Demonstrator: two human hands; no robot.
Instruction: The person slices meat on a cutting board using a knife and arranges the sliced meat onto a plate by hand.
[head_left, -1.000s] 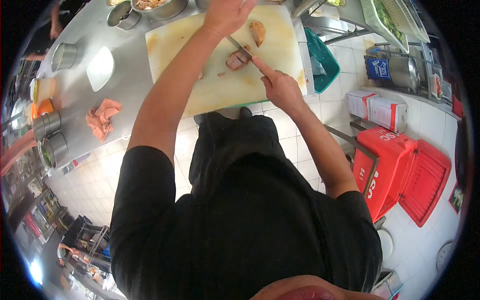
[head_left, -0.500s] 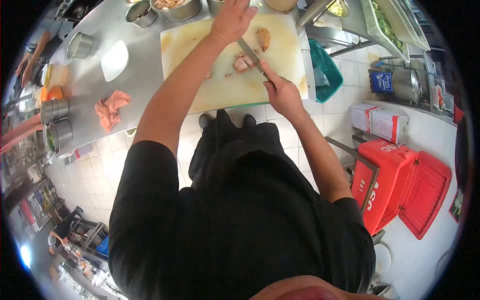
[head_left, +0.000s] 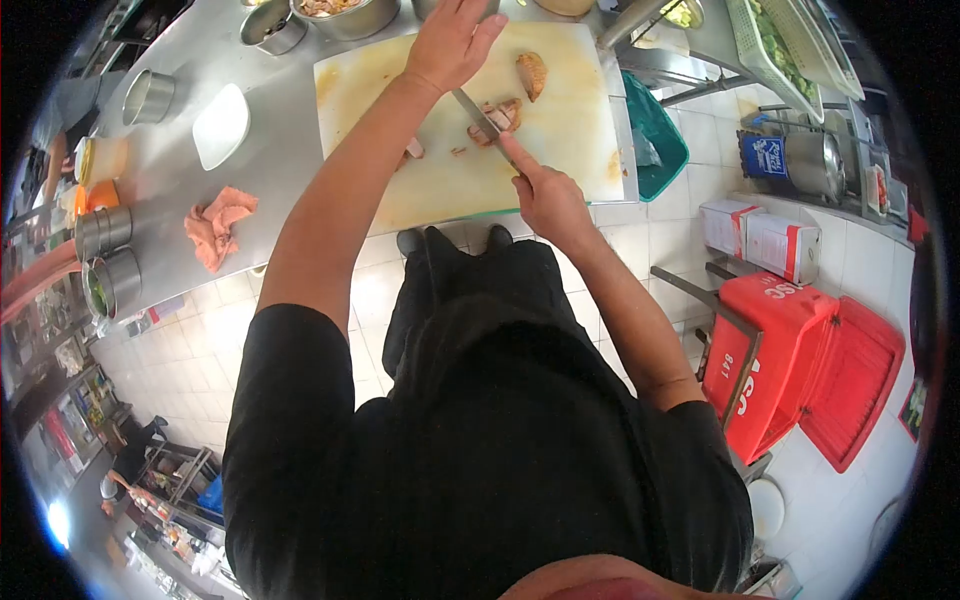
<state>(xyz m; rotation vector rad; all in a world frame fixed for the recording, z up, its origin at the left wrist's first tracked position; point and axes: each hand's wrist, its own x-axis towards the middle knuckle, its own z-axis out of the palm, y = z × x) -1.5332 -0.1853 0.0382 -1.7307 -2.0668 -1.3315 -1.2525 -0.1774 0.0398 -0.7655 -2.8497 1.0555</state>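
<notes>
My right hand (head_left: 556, 207) is closed around the handle of a knife (head_left: 472, 110), with the index finger stretched along its top. The blade slants up and left across the cut pieces of cooked meat (head_left: 508, 115) on the white cutting board (head_left: 570, 150). My left hand (head_left: 455, 45) is held out over the far side of the board near the blade's tip, fingers extended, with nothing in it. To the right of it lies an uncut browned piece of meat (head_left: 532, 75). A small scrap of meat (head_left: 414, 149) shows beside my left forearm.
A metal pot of shredded food (head_left: 350, 22) stands behind the board. On the steel counter to the left are a white dish (head_left: 221, 128), a pink cloth (head_left: 217, 226) and metal containers (head_left: 150, 97). A green bin (head_left: 655, 150) stands at the right, by a red cooler box (head_left: 750, 360).
The knife and my right hand have moved left over the meat, which now shows more separate slices. My left hand stays raised and has shifted slightly left.
</notes>
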